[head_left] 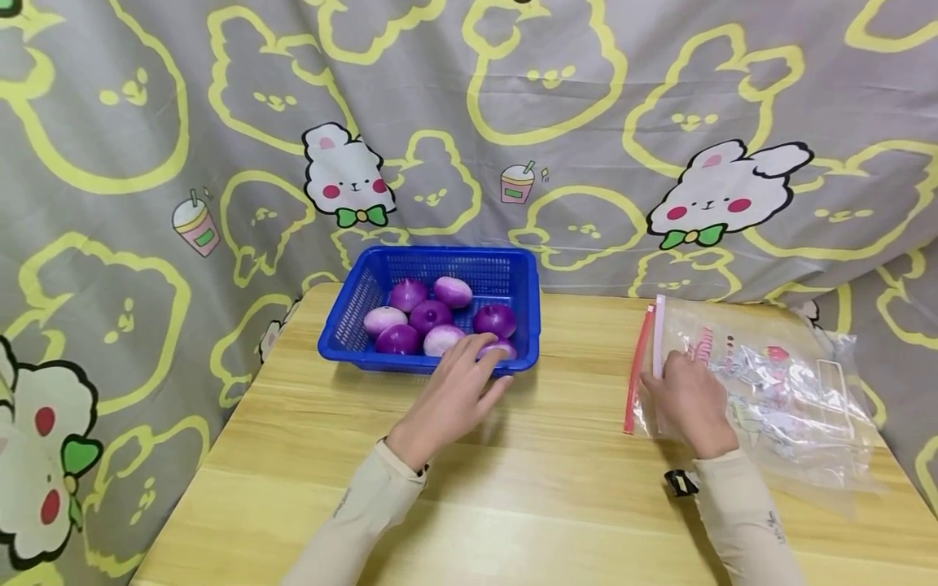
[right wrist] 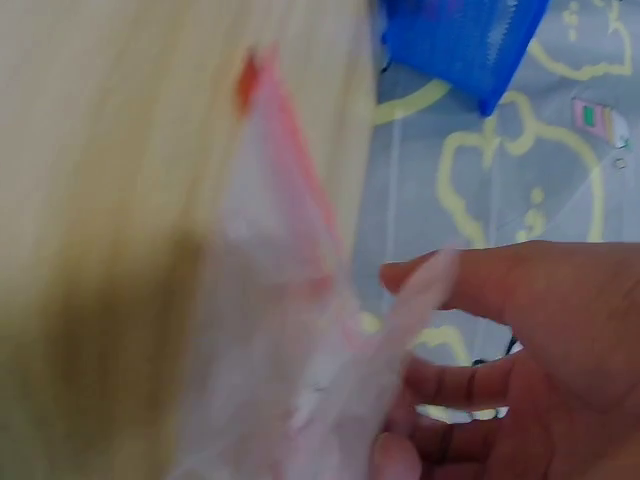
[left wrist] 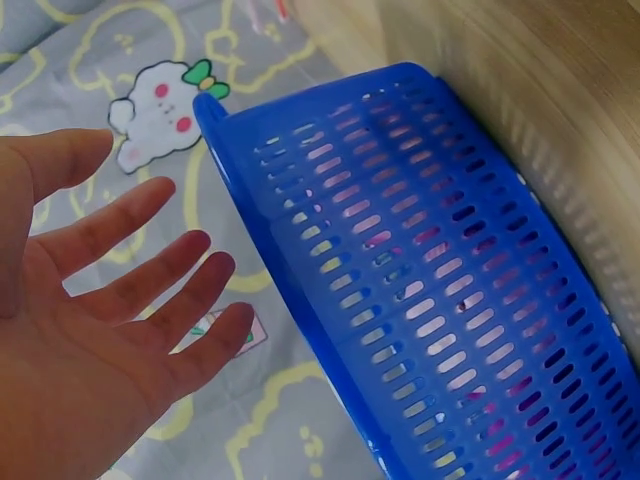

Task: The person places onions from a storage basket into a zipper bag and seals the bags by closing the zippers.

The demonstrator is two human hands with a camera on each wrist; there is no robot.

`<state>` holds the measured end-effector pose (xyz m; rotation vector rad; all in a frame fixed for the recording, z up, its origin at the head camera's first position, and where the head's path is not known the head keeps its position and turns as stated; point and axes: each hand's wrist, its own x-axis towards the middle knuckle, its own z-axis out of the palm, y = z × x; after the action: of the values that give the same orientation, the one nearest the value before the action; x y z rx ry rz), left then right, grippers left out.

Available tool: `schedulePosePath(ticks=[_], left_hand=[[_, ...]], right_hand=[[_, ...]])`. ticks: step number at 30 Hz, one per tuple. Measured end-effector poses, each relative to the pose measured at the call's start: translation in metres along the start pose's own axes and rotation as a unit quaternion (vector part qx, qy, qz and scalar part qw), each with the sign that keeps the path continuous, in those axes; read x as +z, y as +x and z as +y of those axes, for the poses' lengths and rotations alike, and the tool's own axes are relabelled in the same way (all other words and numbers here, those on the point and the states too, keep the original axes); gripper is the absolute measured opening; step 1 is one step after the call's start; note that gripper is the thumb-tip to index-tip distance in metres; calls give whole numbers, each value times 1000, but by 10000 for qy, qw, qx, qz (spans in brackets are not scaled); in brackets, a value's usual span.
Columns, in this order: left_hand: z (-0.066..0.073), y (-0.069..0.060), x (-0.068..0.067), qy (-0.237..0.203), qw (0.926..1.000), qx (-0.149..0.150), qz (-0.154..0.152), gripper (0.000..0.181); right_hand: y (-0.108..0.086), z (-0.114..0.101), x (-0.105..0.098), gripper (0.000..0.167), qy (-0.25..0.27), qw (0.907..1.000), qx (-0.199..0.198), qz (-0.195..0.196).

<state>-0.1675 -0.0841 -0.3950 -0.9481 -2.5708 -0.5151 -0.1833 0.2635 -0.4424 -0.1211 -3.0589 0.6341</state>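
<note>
- Left hand [head_left: 456, 389] grips nothing, its fingers loosely spread, at the near rim of the blue basket [head_left: 531, 305].
- Purple onions [head_left: 430, 317] lie inside the basket, on the tabletop [head_left: 557, 505].
- Right hand [head_left: 690, 400] pinches a clear plastic bag [head_left: 795, 399] near its zip edge, right of the basket.

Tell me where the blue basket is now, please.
In the head view, the blue basket is just left of centre, by the patterned curtain, with the left hand at its near side.
</note>
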Motion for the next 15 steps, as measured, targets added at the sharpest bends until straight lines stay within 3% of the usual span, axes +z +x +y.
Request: schedulePosePath(ticks=[4,8,12,15], left_hand=[[-2,2,3,-16,10000,-69,-24,28],[-1,3,7,-123,9999,-59,-35,28],[5,2,12,-334,9994,105,5,26],[11,2,15,-448,9987,248,82,25]], right_hand=[[3,13,2,35,-11,9979,351,-551],[6,19,4,25,-12,9963,351,-783],[6,16,4,20,28,9958,261,-873],[5,9,3,20,166,9975,91,-676]])
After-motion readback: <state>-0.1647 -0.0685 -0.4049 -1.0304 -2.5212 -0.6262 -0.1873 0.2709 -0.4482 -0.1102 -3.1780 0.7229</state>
